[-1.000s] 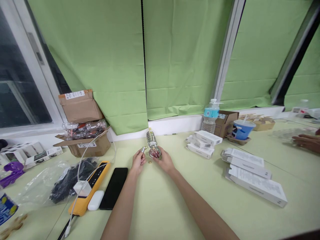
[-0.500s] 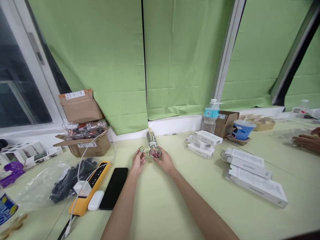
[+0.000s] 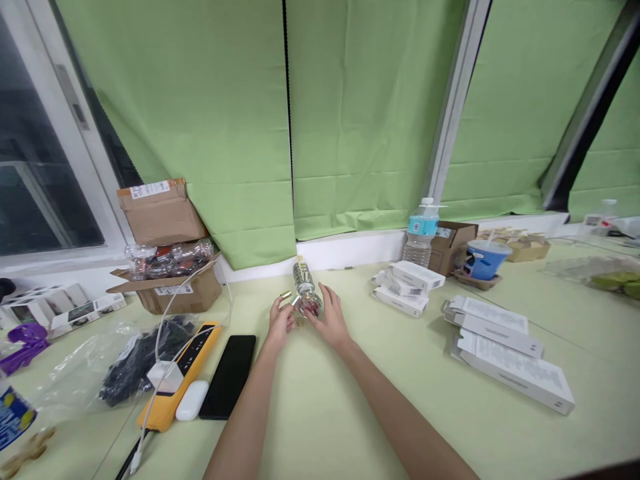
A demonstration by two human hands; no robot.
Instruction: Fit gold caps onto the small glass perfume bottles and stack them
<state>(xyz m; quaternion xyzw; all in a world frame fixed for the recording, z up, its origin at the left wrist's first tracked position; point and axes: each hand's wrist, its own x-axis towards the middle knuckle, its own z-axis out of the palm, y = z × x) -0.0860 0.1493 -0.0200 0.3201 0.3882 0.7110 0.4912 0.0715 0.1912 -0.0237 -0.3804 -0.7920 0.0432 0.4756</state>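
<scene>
My left hand [image 3: 281,324] has its fingers closed around a small gold-coloured cylindrical piece [image 3: 285,295], whose end sticks out above the fingertips. Just to its right, my right hand [image 3: 331,317] curves round the side of a clear, rounded container [image 3: 313,305], thumb in front and fingers reaching up behind. Something reddish shows inside the container; its exact kind is too small to tell. Directly behind it is a clear bottle with a patterned label [image 3: 303,276]. A tiny round gold-coloured thing [image 3: 300,324] lies on the table between my hands.
To the left are a black phone [image 3: 229,377], a white case [image 3: 192,401], a yellow power strip [image 3: 200,357] with cables and an open carton [image 3: 183,300] of clear items. Flat white boxes [image 3: 510,367], a water bottle [image 3: 421,235] and a blue cup [image 3: 485,260] stand right.
My left hand has shifted slightly right, closer to the container, and the gold piece has tilted flatter. My right fingers have lifted and straightened. Another person's hand at far right has left view.
</scene>
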